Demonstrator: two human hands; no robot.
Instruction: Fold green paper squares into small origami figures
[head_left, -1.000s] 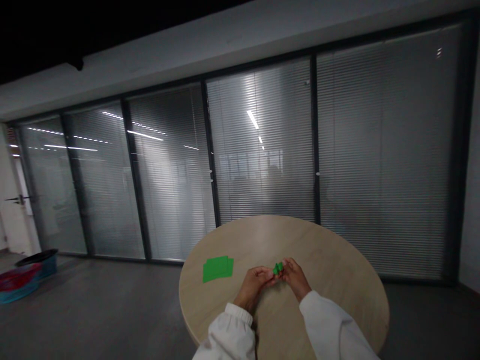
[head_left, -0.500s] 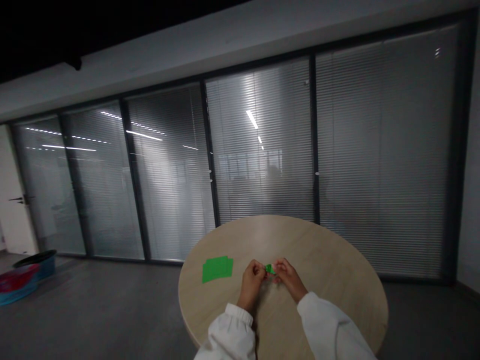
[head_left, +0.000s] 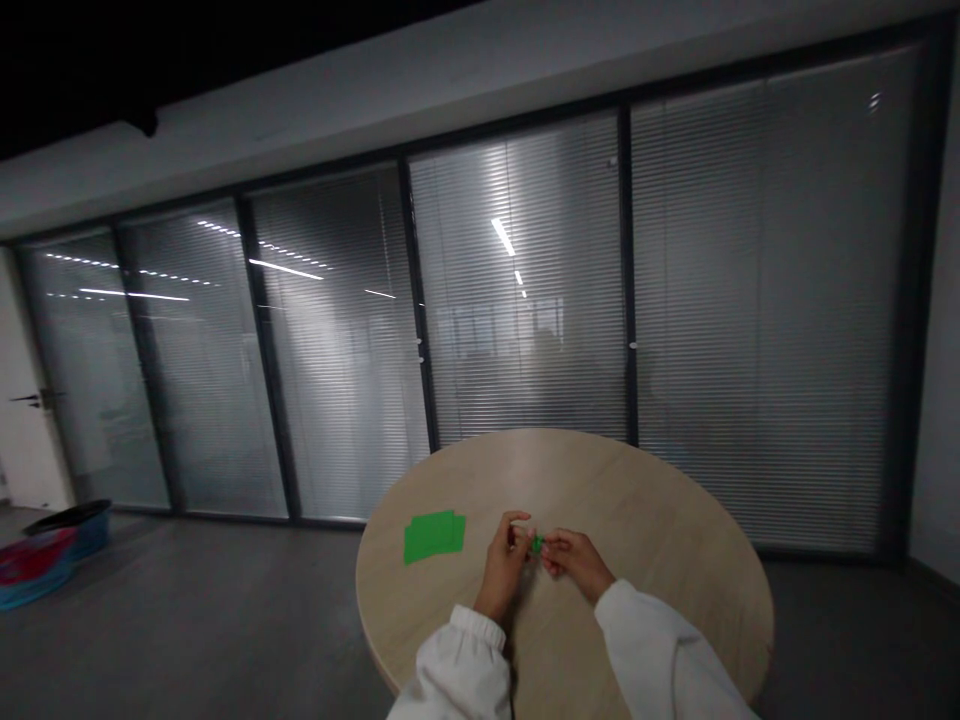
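A small folded piece of green paper [head_left: 537, 543] is pinched between my two hands above the round table. My left hand [head_left: 507, 560] grips its left side, with the index finger raised and curved over. From the other side, my right hand [head_left: 574, 560] holds the paper between thumb and fingertips. Fingers cover much of the piece, so its exact folds are hidden. Left of my hands, flat green paper sheets [head_left: 431, 537] lie overlapping on the wood.
The round wooden table [head_left: 555, 470] stands before a glass partition with blinds [head_left: 525, 380]. On the floor at far left are a dark tub [head_left: 90, 522] and a blue-and-red container [head_left: 34, 570], near a white door [head_left: 26, 430].
My left index finger has lifted away from the paper. Less of the green piece shows between my hands, and my right fingers have shifted slightly on it. The flat sheets stay put.
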